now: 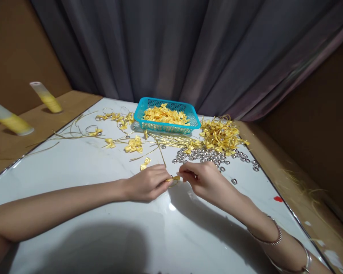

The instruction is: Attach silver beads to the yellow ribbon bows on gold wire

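Between my hands, just above the white table point(82, 213), is a small yellow ribbon bow point(176, 178) with a loop of gold cord by it. My left hand point(151, 182) pinches the bow's left side. At its right end, the closed fingertips of my right hand point(201, 178) meet; what exactly they grip is partly hidden. Another yellow bow point(145, 163) lies just beyond my left hand. Past my right hand are many silver rings point(207, 155). Straight gold cords point(171, 140) lie in a bundle behind my hands.
A teal basket point(167, 127) full of yellow bows stands at the back. To its right is a heap of bows with gold cord point(221, 133); loose bows point(134, 144) lie to the left. Two yellow ribbon rolls point(50, 101) stand at the far left. A grey curtain point(165, 49) hangs behind.
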`<state>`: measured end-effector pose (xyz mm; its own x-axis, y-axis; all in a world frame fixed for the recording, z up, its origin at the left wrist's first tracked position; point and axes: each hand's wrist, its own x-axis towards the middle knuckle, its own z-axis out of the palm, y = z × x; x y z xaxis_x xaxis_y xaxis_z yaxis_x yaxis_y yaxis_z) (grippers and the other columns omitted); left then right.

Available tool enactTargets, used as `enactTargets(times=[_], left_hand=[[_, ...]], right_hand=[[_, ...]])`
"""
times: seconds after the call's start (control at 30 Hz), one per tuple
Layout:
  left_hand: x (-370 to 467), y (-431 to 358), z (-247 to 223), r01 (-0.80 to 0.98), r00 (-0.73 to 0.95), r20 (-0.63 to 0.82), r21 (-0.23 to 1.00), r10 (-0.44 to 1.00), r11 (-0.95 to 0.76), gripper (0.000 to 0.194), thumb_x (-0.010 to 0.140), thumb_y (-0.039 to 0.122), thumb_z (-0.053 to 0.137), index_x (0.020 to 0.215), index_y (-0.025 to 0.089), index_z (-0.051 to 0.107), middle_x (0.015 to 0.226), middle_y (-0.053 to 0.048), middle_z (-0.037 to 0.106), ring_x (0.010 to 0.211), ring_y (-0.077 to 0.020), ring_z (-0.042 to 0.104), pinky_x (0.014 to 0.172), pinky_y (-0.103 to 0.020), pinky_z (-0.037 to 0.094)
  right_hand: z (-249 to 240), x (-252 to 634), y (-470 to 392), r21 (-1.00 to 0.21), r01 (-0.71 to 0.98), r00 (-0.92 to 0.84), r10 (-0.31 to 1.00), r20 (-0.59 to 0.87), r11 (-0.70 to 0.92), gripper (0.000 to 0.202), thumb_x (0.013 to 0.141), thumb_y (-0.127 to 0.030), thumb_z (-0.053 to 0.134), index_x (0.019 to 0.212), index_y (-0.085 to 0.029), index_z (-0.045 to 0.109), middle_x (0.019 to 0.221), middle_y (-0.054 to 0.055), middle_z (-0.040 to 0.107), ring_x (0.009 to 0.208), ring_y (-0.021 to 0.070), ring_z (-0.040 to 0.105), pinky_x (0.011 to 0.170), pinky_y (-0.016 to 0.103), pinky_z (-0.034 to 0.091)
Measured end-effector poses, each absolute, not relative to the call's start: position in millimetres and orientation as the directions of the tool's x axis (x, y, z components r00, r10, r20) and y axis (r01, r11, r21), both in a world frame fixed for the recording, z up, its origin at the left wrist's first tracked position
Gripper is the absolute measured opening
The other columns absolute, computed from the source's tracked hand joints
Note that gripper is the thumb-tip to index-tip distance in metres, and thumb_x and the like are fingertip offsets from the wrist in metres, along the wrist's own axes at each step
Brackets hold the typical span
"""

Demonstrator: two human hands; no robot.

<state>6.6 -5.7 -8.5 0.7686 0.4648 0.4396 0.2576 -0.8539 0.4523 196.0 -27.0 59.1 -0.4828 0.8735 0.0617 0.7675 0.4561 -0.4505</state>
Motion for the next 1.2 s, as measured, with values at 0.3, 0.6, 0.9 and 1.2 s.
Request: enactTargets(times=[0.3,0.6,0.9,1.2], left_hand=[[6.7,-6.7,-8.5,0.243,0.768,0.447,0.458,0.458,-0.855,0.024,0.09,0.016,0.035,0.07,0.016,0.048,0.065,-0.003,0.048,0.066,-0.015,0.043,0.064,-0.028,0.04],[7.4,-6.9,-8.2,0.248,0.772,0.442,0.454,0.458,-0.856,0.024,0.091,0.016,0.036,0.07,0.014,0.049,0.065,-0.004,0.048,0.065,-0.0145,0.043,0.065,-0.028,0.04],[7.5,-6.0,-7.6,0.256,0.771,0.441,0.446,0.459,-0.858,0.025,0.091,0.016,0.035,0.07,0.015,0.049,0.065,-0.003,0.048,0.064,-0.0146,0.043,0.064,-0.028,0.04],[6.9,-7.3,-9.1,0.236,0.789,0.444,0.418,0.424,-0.877,0.024,0.09,0.016,0.035,0.071,0.015,0.05,0.065,-0.004,0.05,0.066,-0.0155,0.044,0.065,-0.029,0.042]], right_hand=[[54.1,197.0,-27.0,-0.447,0.742,-0.51,0.854,0.105,0.499,0.014,0.082,-0.008,0.043,0.075,-0.014,0.054,0.057,0.0,0.055,0.048,0.009,0.046,0.049,0.019,0.028],[51.1,195.1,-27.2,-0.372,0.799,-0.492,0.869,0.049,0.473,0.014,0.083,-0.01,0.044,0.076,-0.013,0.055,0.058,0.004,0.06,0.049,0.0108,0.049,0.048,0.021,0.025],[49.8,194.3,-26.1,-0.377,0.792,-0.504,0.863,0.039,0.48,0.014,0.084,-0.011,0.044,0.078,-0.013,0.056,0.059,0.004,0.06,0.048,0.0104,0.048,0.048,0.021,0.024],[48.7,194.5,-24.4,-0.465,0.759,-0.508,0.861,0.016,0.457,0.014,0.084,-0.009,0.044,0.075,-0.014,0.052,0.059,0.0,0.054,0.05,0.0092,0.045,0.05,0.021,0.024]])
